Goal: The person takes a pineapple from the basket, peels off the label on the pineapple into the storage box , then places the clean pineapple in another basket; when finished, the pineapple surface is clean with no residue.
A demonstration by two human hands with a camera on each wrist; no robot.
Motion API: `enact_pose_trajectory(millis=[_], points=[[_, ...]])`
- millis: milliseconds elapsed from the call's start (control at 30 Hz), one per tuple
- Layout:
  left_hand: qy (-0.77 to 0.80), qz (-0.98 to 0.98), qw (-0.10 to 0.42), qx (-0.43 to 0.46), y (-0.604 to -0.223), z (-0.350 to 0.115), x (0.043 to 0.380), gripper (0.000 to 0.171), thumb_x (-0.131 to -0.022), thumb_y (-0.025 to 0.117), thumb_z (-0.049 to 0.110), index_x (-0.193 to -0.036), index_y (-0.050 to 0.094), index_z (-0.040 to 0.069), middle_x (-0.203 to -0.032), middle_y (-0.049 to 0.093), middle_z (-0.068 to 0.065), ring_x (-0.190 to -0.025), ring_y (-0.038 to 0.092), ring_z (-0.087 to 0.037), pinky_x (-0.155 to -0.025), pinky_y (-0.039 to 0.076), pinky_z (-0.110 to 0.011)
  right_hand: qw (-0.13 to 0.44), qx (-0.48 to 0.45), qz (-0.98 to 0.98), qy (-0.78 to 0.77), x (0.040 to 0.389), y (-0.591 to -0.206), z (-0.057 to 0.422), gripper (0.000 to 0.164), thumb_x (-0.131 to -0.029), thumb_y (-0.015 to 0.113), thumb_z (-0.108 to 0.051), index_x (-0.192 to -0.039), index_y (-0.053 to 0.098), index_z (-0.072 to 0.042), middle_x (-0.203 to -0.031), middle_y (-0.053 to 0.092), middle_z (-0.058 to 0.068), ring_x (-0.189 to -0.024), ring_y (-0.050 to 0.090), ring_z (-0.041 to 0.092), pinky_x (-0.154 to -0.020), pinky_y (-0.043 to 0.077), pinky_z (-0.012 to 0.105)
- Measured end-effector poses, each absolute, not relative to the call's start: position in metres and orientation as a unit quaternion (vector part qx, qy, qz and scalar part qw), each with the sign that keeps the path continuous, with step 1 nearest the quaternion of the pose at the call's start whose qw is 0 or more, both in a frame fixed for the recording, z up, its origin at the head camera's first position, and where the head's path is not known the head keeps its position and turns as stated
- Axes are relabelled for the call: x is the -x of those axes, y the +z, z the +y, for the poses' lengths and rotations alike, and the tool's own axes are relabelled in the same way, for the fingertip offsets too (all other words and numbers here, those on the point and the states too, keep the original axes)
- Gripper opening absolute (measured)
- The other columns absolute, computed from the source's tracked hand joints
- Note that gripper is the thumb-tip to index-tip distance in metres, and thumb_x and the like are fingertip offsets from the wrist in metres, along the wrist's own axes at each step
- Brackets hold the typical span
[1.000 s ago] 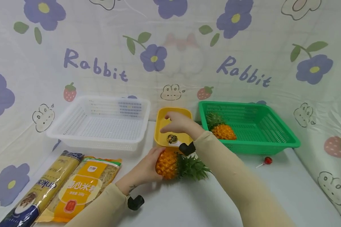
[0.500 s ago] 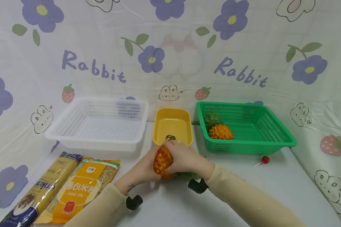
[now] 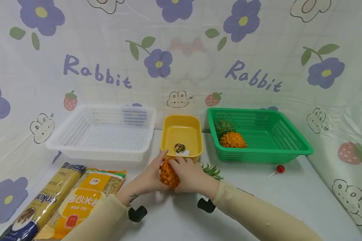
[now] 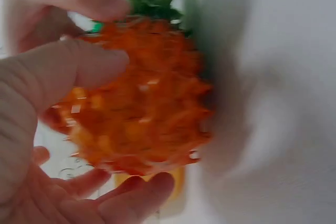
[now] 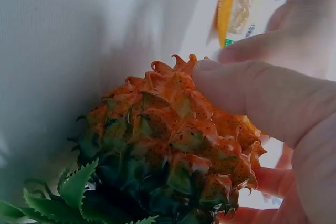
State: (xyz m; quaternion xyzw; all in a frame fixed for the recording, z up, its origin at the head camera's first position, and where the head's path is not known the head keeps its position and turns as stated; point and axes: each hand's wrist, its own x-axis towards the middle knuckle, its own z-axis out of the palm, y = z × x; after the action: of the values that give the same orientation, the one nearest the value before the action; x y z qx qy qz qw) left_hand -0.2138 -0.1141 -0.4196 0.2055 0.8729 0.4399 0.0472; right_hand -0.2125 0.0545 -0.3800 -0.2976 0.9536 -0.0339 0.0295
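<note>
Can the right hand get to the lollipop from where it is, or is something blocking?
Probably yes. The lollipop lies on bare table right of the right hand, nothing between; but that hand grips the pineapple with the left hand.

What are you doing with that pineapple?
A person holds a toy pineapple on the white table, gripping it with the left hand and the right hand together. It sits just in front of a small yellow tub that has a little round thing in it. Another pineapple lies in the green basket. The white basket has nothing visible inside, two noodle packets lie at the left, and a red lollipop lies on the table by the green basket.
</note>
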Motion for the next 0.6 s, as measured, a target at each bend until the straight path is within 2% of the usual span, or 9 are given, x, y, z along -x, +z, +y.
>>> enact_pose_trajectory(millis=[133, 200, 367, 500, 600], points=[[0.501, 0.85, 0.047, -0.158, -0.402, -0.123, 0.21, 0.104, -0.059, 0.079, 0.015, -0.137, 0.012, 0.032, -0.133, 0.028, -0.011, -0.113, 0.038, -0.032, -0.085, 0.042, -0.044, 0.03, 0.294, 0.955, -0.028, 0.215, -0.381, 0.053, 0.08, -0.059, 0.075, -0.042, -0.127, 0.038, -0.019, -0.117, 0.044, 0.003, -0.095, 0.046, 0.027, -0.07, 0.042, 0.046], [0.546, 0.829, 0.019, -0.12, -0.392, -0.13, 0.21, 0.096, -0.062, 0.077, 0.013, -0.135, 0.016, 0.028, -0.129, 0.031, -0.011, -0.11, 0.042, -0.033, -0.079, 0.046, -0.041, 0.031, 0.292, 0.956, -0.025, 0.216, -0.381, 0.052, 0.081, -0.06, 0.074, -0.042, -0.128, 0.036, -0.02, -0.12, 0.043, 0.002, -0.095, 0.046, 0.027, -0.07, 0.042, 0.046], [0.698, 0.71, -0.087, 0.022, -0.374, -0.151, 0.213, 0.074, -0.07, 0.071, 0.011, -0.128, 0.024, 0.015, -0.114, 0.039, -0.011, -0.09, 0.052, -0.023, -0.066, 0.051, -0.033, 0.033, 0.292, 0.956, -0.021, 0.216, -0.381, 0.052, 0.083, -0.063, 0.072, -0.042, -0.133, 0.03, -0.022, -0.128, 0.039, 0.0, -0.096, 0.046, 0.028, -0.07, 0.041, 0.047], [0.776, 0.59, -0.152, 0.164, -0.369, -0.164, 0.216, 0.07, -0.073, 0.069, 0.019, -0.124, 0.021, 0.014, -0.102, 0.032, -0.003, -0.079, 0.046, -0.013, -0.06, 0.05, -0.023, 0.038, 0.294, 0.955, -0.018, 0.216, -0.38, 0.052, 0.083, -0.065, 0.071, -0.042, -0.134, 0.029, -0.023, -0.129, 0.038, 0.001, -0.095, 0.047, 0.028, -0.069, 0.042, 0.046], [0.788, 0.537, -0.177, 0.243, -0.372, -0.173, 0.22, 0.073, -0.074, 0.067, 0.027, -0.125, 0.016, 0.015, -0.098, 0.024, 0.001, -0.08, 0.038, -0.012, -0.06, 0.047, -0.019, 0.042, 0.296, 0.954, -0.016, 0.216, -0.378, 0.051, 0.082, -0.065, 0.072, -0.041, -0.133, 0.03, -0.023, -0.129, 0.038, 0.001, -0.094, 0.047, 0.028, -0.069, 0.042, 0.046]])
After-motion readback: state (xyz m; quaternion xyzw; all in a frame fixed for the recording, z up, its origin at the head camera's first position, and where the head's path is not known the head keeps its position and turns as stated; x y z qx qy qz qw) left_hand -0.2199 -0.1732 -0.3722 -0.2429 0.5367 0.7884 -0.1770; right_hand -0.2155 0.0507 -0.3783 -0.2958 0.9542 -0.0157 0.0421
